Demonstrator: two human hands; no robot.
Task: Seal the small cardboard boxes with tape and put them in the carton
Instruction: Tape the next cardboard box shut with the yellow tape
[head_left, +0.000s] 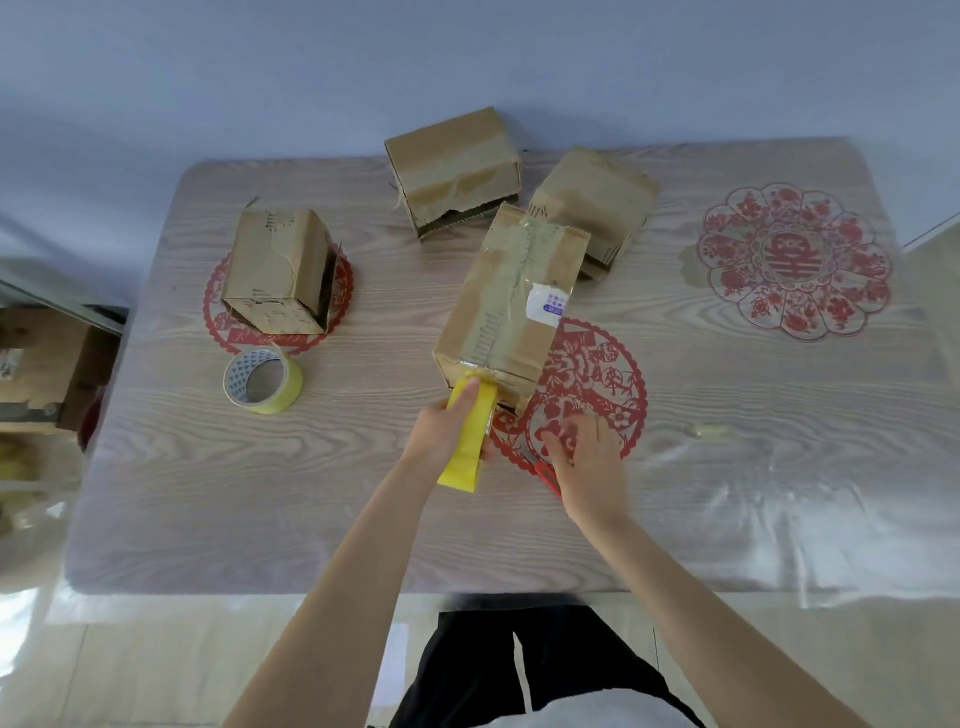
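Lying near the middle of the table, the long cardboard box (511, 306) is turned at a slant, its top crossed by clear tape and bearing a small white label near its right edge. A strip of yellow tape (466, 447) is stuck to its near end and hangs toward the person. The left hand (441, 431) grips this strip, fingers curled round it and the forefinger stretched along it up to the box's near edge. The right hand (587, 457) is just to the right, low over a red-handled tool (549, 477) that it mostly hides; the hand is blurred, so I cannot tell whether it grips anything. A roll of yellow tape (263, 382) lies well to the left, and beyond it stands a second box (278, 270). Two more boxes sit at the far side: one (452, 166) at the far edge with torn paper on its front, the other (597, 208) just right of it, close behind the slanted box. The table (727, 493) has a pale wood-grain top under a glossy clear film creased at the near right. Three red paper-cut designs lie on it: one (218, 312) under the left box, one (597, 374) under the slanted box's near end, and a flower-shaped one (795, 260) at the far right. Behind is a plain pale blue-grey wall (467, 52); below, shiny pale floor tiles (156, 665). At the left edge is a blurred brown cardboard shape (47, 358).
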